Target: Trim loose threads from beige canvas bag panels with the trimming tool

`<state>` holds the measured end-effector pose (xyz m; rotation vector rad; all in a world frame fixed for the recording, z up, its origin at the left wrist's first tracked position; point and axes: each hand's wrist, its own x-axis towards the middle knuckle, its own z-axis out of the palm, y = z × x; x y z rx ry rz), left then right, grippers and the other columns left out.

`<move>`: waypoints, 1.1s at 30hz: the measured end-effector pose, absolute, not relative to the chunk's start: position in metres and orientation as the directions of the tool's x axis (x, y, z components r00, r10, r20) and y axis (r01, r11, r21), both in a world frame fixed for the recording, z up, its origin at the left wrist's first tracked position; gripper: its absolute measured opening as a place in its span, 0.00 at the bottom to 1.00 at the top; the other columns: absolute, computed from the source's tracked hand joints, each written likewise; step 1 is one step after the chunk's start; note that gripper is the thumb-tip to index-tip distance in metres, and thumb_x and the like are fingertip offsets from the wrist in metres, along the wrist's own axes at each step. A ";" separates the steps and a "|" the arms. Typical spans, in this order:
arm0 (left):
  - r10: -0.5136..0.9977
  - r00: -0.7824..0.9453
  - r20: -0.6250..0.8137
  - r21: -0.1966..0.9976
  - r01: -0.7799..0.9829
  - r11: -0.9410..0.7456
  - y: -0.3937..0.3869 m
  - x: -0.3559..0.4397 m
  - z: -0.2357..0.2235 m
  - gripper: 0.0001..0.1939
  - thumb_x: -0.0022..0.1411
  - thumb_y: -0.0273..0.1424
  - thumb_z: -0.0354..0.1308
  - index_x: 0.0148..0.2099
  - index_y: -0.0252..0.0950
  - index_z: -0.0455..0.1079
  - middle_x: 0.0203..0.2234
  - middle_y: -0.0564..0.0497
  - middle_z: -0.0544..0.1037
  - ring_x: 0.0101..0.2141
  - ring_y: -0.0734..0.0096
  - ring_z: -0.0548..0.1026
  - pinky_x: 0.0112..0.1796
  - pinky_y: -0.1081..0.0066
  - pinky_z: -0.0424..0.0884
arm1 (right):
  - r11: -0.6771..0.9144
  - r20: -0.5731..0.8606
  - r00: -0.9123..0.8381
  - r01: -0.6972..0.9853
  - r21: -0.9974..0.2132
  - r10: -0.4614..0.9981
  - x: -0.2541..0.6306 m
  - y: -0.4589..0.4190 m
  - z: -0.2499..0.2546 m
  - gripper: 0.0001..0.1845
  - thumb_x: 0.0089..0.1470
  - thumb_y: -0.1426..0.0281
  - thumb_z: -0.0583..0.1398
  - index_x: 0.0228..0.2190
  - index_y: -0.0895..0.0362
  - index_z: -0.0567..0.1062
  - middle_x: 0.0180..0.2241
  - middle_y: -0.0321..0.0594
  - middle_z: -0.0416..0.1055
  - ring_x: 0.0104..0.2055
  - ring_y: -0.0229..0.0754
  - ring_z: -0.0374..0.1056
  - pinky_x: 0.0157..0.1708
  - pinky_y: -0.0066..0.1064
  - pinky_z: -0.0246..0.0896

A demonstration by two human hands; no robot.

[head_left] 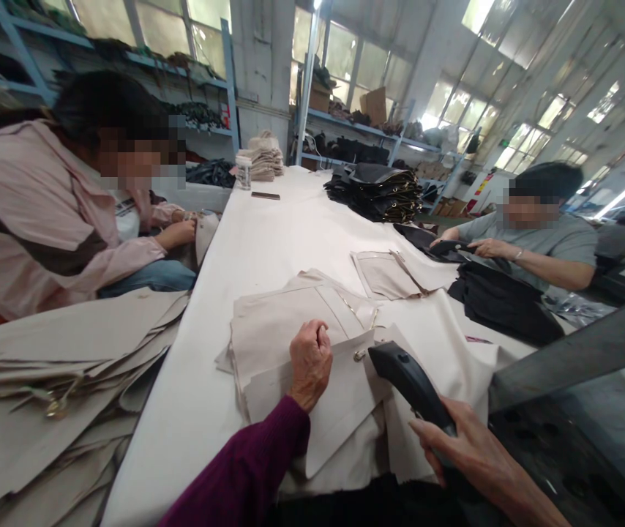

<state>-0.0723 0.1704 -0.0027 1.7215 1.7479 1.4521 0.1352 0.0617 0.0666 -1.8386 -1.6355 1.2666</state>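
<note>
My left hand (311,363) is closed at the upper edge of a beige panel (342,410), which looks like fabric or leather and carries a small metal fitting (359,356). My right hand (466,446) wraps round a black curved handheld tool (414,380) with a button near its nose. The tool's tip is close beside the metal fitting, over the panel's right edge. Beneath and behind lies a stack of beige pieces (274,322), the top one with a metallic zip line. What the fingers of my left hand pinch is partly hidden.
On the white table (285,227) lie another beige piece (381,274), a black stack (372,192), a phone-like flat object (266,195) and black pieces (502,304). Beige panels (60,344) are piled at left. Co-workers sit at left and right; the right one holds a similar black tool (455,249). A metal bar (581,351) crosses at right.
</note>
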 end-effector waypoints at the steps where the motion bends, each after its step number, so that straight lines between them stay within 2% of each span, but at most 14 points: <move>1: 0.880 -0.223 0.420 0.767 0.606 -0.212 0.171 -0.072 -0.003 0.10 0.60 0.23 0.45 0.32 0.35 0.67 0.27 0.50 0.72 0.28 0.70 0.69 0.33 0.72 0.61 | -0.252 -0.362 -0.079 0.583 -0.772 0.929 0.137 0.061 0.068 0.17 0.54 0.57 0.57 0.24 0.56 0.62 0.13 0.28 0.63 0.14 0.33 0.62 0.15 0.22 0.58; 7: 0.938 0.007 0.346 0.578 0.786 -0.219 0.162 -0.070 -0.005 0.09 0.62 0.29 0.48 0.30 0.37 0.67 0.27 0.51 0.73 0.29 0.69 0.71 0.33 0.72 0.61 | -0.236 -0.344 -0.097 0.555 -0.797 0.934 0.136 0.062 0.074 0.15 0.54 0.58 0.56 0.25 0.56 0.62 0.12 0.27 0.62 0.13 0.33 0.61 0.13 0.21 0.56; 14: 0.943 0.112 0.314 0.498 0.826 -0.264 0.159 -0.072 -0.006 0.08 0.63 0.31 0.48 0.34 0.37 0.66 0.30 0.50 0.74 0.32 0.68 0.73 0.35 0.72 0.64 | -0.189 -0.320 -0.166 0.532 -0.826 0.933 0.121 0.082 0.068 0.15 0.54 0.59 0.57 0.24 0.56 0.63 0.13 0.27 0.63 0.13 0.33 0.61 0.13 0.21 0.58; 17: 0.940 0.175 0.292 0.437 0.850 -0.293 0.154 -0.080 -0.008 0.09 0.62 0.34 0.50 0.42 0.36 0.67 0.35 0.47 0.75 0.37 0.64 0.73 0.38 0.69 0.66 | -0.188 -0.312 -0.159 0.521 -0.833 0.937 0.119 0.087 0.073 0.16 0.53 0.58 0.57 0.23 0.56 0.63 0.13 0.28 0.63 0.13 0.33 0.61 0.13 0.21 0.57; 20: 0.940 0.248 0.233 0.367 0.873 -0.322 0.144 -0.093 -0.009 0.18 0.59 0.36 0.55 0.49 0.32 0.64 0.42 0.42 0.74 0.42 0.58 0.72 0.41 0.65 0.66 | -0.192 -0.296 -0.102 0.556 -0.809 0.950 0.126 0.082 0.085 0.16 0.53 0.57 0.56 0.23 0.56 0.63 0.13 0.29 0.64 0.13 0.34 0.62 0.14 0.22 0.57; 22: 0.946 0.274 0.172 0.374 0.870 -0.320 0.140 -0.103 -0.007 0.19 0.58 0.35 0.55 0.50 0.31 0.64 0.41 0.42 0.75 0.42 0.57 0.73 0.41 0.64 0.67 | -0.188 -0.282 -0.067 0.598 -0.779 0.957 0.136 0.076 0.090 0.17 0.53 0.56 0.56 0.24 0.56 0.64 0.12 0.30 0.64 0.14 0.34 0.62 0.15 0.23 0.57; 25: 0.936 0.324 0.138 0.400 0.847 -0.352 0.145 -0.119 0.010 0.15 0.58 0.30 0.54 0.48 0.34 0.66 0.39 0.45 0.76 0.40 0.61 0.73 0.40 0.68 0.66 | -0.181 -0.272 -0.053 0.623 -0.761 0.961 0.151 0.064 0.091 0.18 0.54 0.55 0.55 0.26 0.57 0.66 0.12 0.30 0.64 0.14 0.35 0.62 0.15 0.24 0.57; 27: 0.933 0.314 0.177 0.336 0.871 -0.357 0.152 -0.129 0.034 0.13 0.58 0.28 0.51 0.46 0.35 0.67 0.34 0.47 0.77 0.37 0.62 0.74 0.36 0.70 0.66 | -0.185 -0.280 -0.069 0.599 -0.779 0.957 0.159 0.055 0.089 0.19 0.54 0.54 0.54 0.27 0.58 0.66 0.12 0.30 0.64 0.13 0.35 0.61 0.15 0.25 0.58; 29: 0.924 0.252 0.286 0.210 0.925 -0.317 0.158 -0.138 0.066 0.12 0.59 0.25 0.48 0.43 0.36 0.68 0.29 0.48 0.76 0.32 0.62 0.74 0.32 0.70 0.64 | -0.181 -0.283 -0.092 0.576 -0.797 0.955 0.165 0.046 0.088 0.20 0.53 0.52 0.55 0.27 0.58 0.66 0.13 0.30 0.64 0.14 0.36 0.62 0.16 0.26 0.59; 31: 0.875 0.203 0.439 0.075 0.962 -0.261 0.160 -0.145 0.100 0.13 0.59 0.24 0.46 0.42 0.36 0.68 0.29 0.47 0.76 0.32 0.61 0.74 0.30 0.69 0.62 | -0.157 -0.264 -0.104 0.579 -0.800 0.959 0.169 0.037 0.090 0.21 0.53 0.51 0.55 0.26 0.57 0.67 0.13 0.30 0.64 0.14 0.36 0.62 0.17 0.26 0.59; 33: 0.803 0.222 0.554 -0.060 0.972 -0.227 0.157 -0.147 0.125 0.14 0.60 0.23 0.45 0.46 0.34 0.67 0.32 0.45 0.75 0.32 0.60 0.74 0.30 0.68 0.61 | -0.128 -0.237 -0.106 0.600 -0.789 0.966 0.175 0.028 0.093 0.21 0.53 0.51 0.54 0.25 0.57 0.67 0.13 0.31 0.64 0.15 0.38 0.64 0.18 0.27 0.60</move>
